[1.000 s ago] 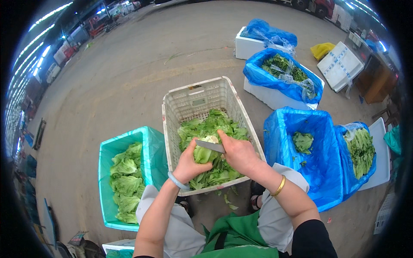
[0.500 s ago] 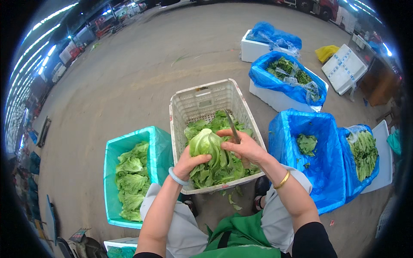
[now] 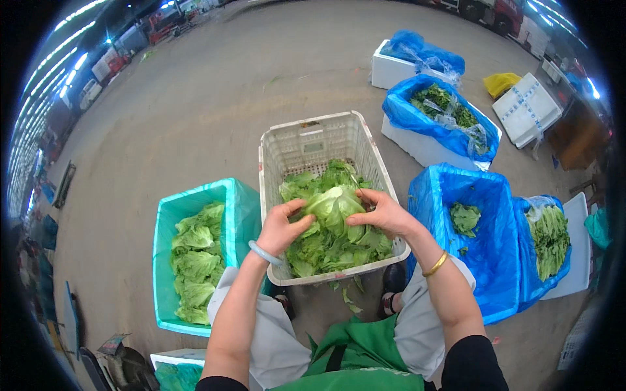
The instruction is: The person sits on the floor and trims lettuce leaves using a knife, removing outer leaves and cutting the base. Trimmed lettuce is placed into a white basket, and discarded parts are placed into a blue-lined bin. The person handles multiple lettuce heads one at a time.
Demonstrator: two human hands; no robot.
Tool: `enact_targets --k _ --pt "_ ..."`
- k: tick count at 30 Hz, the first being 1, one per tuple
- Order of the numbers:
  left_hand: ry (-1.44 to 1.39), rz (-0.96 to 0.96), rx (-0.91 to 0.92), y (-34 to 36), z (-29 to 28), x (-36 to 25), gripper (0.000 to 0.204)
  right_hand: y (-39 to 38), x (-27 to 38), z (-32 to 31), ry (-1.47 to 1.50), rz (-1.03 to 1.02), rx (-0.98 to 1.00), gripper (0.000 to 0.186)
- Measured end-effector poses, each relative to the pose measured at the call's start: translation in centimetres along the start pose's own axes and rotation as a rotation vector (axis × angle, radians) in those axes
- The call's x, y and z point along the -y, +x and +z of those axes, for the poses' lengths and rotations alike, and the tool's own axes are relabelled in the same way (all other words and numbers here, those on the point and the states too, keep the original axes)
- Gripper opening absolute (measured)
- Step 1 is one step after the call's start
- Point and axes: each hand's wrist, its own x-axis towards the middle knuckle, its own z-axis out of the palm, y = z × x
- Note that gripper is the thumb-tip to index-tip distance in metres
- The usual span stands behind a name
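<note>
Over the white plastic crate (image 3: 270, 156), a pale green head of lettuce (image 3: 336, 206) sits between my two hands. My left hand (image 3: 285, 227) has its thumb and fingers against the lettuce's left side. On the other side, my right hand (image 3: 386, 215) presses it with thumb and fingers. A thin dark edge shows just above my right fingers; the rest of the knife is hidden. Loose lettuce leaves (image 3: 352, 254) fill the near part of the crate beneath the head.
A teal-lined box (image 3: 244, 215) of lettuce stands at the left. At the right is a blue-lined box (image 3: 486, 260) with a few leaves, beside another bag of greens (image 3: 548, 241). White foam boxes with blue liners (image 3: 417, 140) stand farther back. My knees flank the crate.
The lettuce head has turned and moved slightly right, its rounded side now facing up. My right hand has lowered, and the knife that stood up from it is mostly out of sight.
</note>
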Motion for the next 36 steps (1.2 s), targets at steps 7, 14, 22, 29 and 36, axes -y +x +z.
enact_targets --k 7,14,22,29,36 --pt "0.21 0.154 -0.258 1.7 -1.5 0.8 0.04 -1.2 1.4 -0.7 0.03 0.095 0.213 0.061" --pt "-0.399 -0.137 0.018 1.1 1.9 -0.3 0.067 -0.5 1.1 0.9 0.054 0.155 -0.005 0.06" --pt "-0.943 -0.236 -0.038 1.3 1.2 -0.2 0.051 1.9 -2.2 1.4 -0.03 0.109 -0.294 0.038" --pt "-0.943 -0.127 -0.072 1.3 0.5 -0.1 0.054 1.4 -2.4 -0.7 -0.077 0.17 -0.236 0.026" --pt "-0.815 -0.131 -0.042 1.2 2.0 -1.1 0.055 0.8 0.5 3.3 -0.105 -0.152 -0.219 0.022"
